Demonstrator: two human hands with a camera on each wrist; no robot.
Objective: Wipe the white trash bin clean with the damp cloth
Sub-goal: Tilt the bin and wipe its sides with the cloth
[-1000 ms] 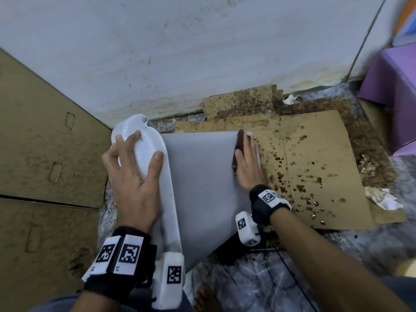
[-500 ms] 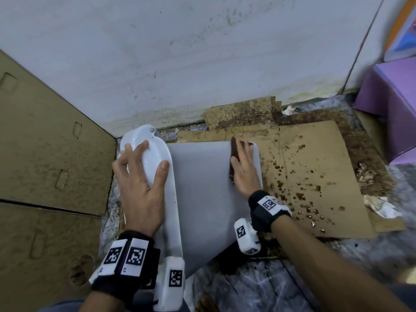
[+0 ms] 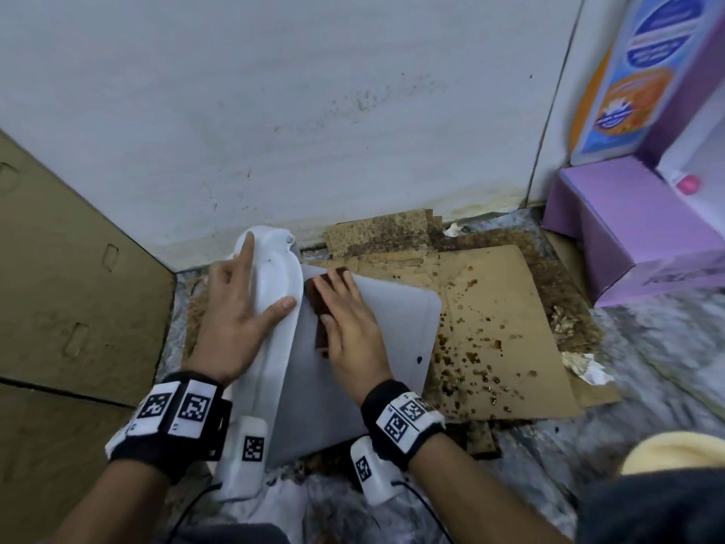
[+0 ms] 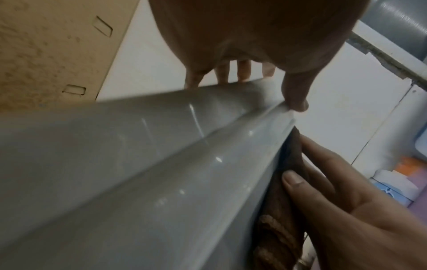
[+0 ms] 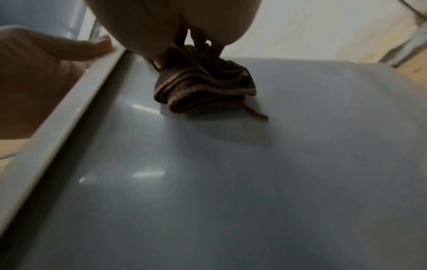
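The white trash bin [image 3: 396,331] lies on its side on the floor, its lid [image 3: 274,276] to the left. My left hand [image 3: 235,308] rests flat on the lid with fingers spread and the thumb at the rim. My right hand [image 3: 349,320] presses a folded brown cloth [image 3: 314,296] with straight fingers onto the bin's upturned side, right beside the lid's rim. The left wrist view shows the lid [image 4: 161,164], the cloth [image 4: 282,210] and right-hand fingers [image 4: 323,164] lying on it. In the right wrist view the cloth [image 5: 208,91] sits bunched under the fingers on the bin's side [image 5: 231,182].
Stained brown cardboard [image 3: 502,308] covers the floor under and right of the bin. A white wall [image 3: 314,131] stands close behind. Large cardboard boxes [image 3: 70,288] are at the left, a purple box [image 3: 635,229] at the right. Crumpled paper [image 3: 584,367] lies by the cardboard's edge.
My right hand has slid the cloth leftward across the bin's side, from its far right edge to beside the lid. The left hand stays on the lid.
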